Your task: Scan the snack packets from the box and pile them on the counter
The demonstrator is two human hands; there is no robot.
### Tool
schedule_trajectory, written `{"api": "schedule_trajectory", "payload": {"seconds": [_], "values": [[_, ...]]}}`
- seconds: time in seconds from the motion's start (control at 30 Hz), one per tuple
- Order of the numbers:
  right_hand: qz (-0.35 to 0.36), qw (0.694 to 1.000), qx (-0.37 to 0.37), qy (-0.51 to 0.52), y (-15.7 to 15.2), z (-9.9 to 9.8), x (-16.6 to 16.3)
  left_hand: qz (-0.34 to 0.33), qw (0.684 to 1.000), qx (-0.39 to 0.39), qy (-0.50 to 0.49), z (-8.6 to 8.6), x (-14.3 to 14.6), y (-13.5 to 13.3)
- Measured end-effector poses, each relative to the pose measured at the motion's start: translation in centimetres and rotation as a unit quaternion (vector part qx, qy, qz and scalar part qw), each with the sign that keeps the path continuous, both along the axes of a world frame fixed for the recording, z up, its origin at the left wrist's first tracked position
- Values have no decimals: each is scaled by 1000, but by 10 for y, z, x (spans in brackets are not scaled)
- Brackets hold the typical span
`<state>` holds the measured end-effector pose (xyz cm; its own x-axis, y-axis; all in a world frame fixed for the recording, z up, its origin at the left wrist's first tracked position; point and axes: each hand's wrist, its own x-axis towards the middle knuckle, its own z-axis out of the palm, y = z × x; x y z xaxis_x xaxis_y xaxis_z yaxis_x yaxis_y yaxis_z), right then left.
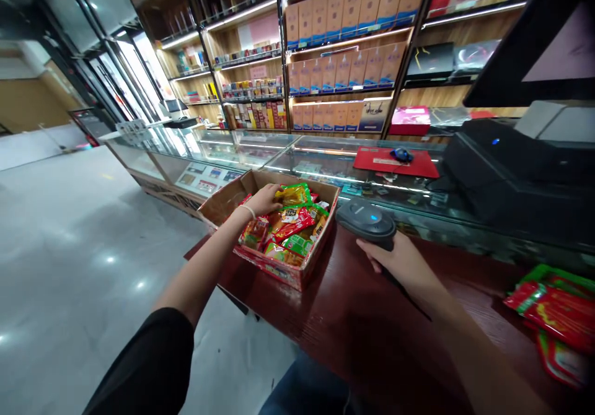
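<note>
A cardboard box [304,274] with a red printed outside stands on the dark red tabletop, filled with shiny snack packets in red, green and yellow. Inside its far part is my left hand [264,200], its fingers closed at the left edge of a green and yellow snack packet [295,194]. A red packet [292,223] lies just in front of that one. My right hand [403,259] is wrapped round the handle of a black barcode scanner [365,220], which shows a small blue light. The scanner's head points left, close to the box's right side.
More snack packets [558,316] lie in a pile at the table's right. Behind the table runs a glass display counter [274,155], bearing a red mat [372,160] with a mouse [401,155]. A black machine [511,173] and a monitor [515,43] stand at the right.
</note>
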<state>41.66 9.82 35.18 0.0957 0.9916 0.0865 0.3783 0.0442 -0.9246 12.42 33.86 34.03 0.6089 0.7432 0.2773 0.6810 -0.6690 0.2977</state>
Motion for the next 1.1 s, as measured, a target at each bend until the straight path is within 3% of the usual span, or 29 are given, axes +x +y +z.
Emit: {"api": "schedule_trajectory", "payload": {"seconds": [0.1, 0.23, 0.3, 0.4, 0.5, 0.57, 0.7, 0.83, 0.9, 1.1], "values": [[-5, 1000, -8, 4, 0, 1, 0, -30, 999, -25, 34, -10, -2, 8], [-11, 1000, -7, 16, 0, 5, 1, -15, 998, -22, 51, -17, -3, 8], [-18, 1000, 4, 18, -1, 7, 4, -4, 1000, -10, 14, -12, -2, 6], [-29, 999, 21, 16, -3, 11, 9, 36, 991, -10, -130, 4, 3, 1], [-36, 999, 26, 14, -7, 16, 14, 65, 945, -124, -296, 22, 13, -8], [-39, 999, 26, 14, -10, 19, 17, 45, 903, -221, -366, 32, 22, -16], [-45, 998, 40, 12, -14, 21, 25, -1, 847, -325, -421, 46, 48, -41], [-39, 998, 55, 2, -20, 24, 41, -30, 820, -372, -434, 54, 78, -67], [-46, 998, 54, 2, -25, 27, 52, -51, 828, -370, -419, 55, 92, -78], [-83, 996, 34, -12, -48, 40, 90, -121, 911, -275, -282, 49, 136, -104]]}}
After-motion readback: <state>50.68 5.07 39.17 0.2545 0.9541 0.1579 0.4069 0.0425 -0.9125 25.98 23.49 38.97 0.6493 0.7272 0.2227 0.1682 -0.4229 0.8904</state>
